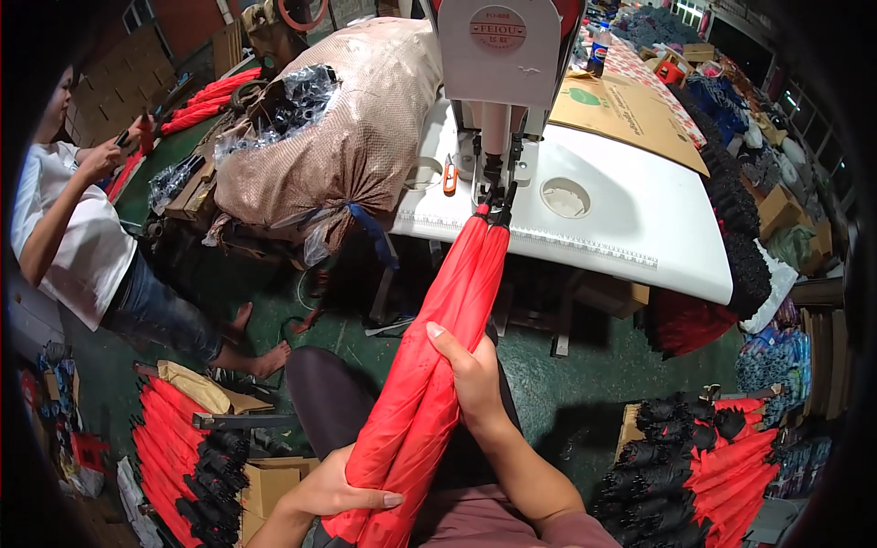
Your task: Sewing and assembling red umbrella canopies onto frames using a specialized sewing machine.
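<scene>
Two folded red umbrellas [416,402] lie side by side across my lap, their black-tipped far ends under the head of a white sewing machine [501,73]. Lower down, my left hand [336,491] wraps round the pair from the left, thumb across the cloth. My right hand [468,373] grips them further up from the right side, its thumb on top. The fingers of both hands are partly hidden behind the cloth. Close to the needle area, a pair of orange thread snips [449,175] rests on the white machine table [603,242].
Bundles of red and black umbrellas [731,470] stand low right, with another umbrella stack [174,447] low left. A large woven sack [365,119] sits left of the machine. Cardboard [630,114] and a bottle [598,50] lie beyond. At left a person [82,219] handles something red.
</scene>
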`<action>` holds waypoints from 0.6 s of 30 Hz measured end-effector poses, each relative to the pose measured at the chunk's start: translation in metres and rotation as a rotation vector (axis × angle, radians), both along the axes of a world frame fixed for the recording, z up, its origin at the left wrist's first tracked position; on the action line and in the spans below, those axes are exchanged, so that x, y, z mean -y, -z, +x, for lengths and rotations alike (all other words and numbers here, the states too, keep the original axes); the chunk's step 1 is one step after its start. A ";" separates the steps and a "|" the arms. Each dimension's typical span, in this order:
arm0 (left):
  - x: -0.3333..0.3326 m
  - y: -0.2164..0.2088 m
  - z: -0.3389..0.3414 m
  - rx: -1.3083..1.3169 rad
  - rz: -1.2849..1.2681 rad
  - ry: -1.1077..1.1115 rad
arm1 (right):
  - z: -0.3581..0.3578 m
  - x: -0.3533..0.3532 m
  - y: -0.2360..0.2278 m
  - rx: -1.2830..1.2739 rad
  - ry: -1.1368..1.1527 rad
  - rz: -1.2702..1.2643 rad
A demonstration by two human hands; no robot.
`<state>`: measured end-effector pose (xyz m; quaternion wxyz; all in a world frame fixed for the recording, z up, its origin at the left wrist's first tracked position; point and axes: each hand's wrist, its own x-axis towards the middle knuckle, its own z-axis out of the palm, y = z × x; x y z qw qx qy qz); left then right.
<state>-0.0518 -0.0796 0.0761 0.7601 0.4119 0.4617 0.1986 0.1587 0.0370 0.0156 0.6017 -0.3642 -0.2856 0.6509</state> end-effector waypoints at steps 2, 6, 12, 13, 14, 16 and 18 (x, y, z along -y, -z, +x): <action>0.000 0.000 0.000 0.002 0.005 -0.003 | 0.000 0.000 -0.002 -0.025 -0.014 -0.006; 0.001 -0.001 0.000 0.005 0.003 -0.003 | 0.000 0.001 -0.003 -0.038 -0.011 -0.012; 0.002 -0.003 0.006 0.001 0.010 -0.050 | -0.002 0.002 0.004 -0.021 0.027 0.002; 0.003 -0.002 0.005 0.004 0.011 -0.051 | -0.003 0.003 0.002 -0.030 0.029 0.002; 0.004 0.000 0.003 0.005 0.016 -0.035 | -0.005 0.005 0.001 -0.039 0.032 0.002; 0.008 0.004 -0.002 0.006 0.024 -0.004 | -0.007 0.009 0.003 -0.044 0.031 -0.002; 0.014 0.008 -0.008 0.009 0.032 0.002 | -0.010 0.019 0.011 -0.016 0.016 -0.016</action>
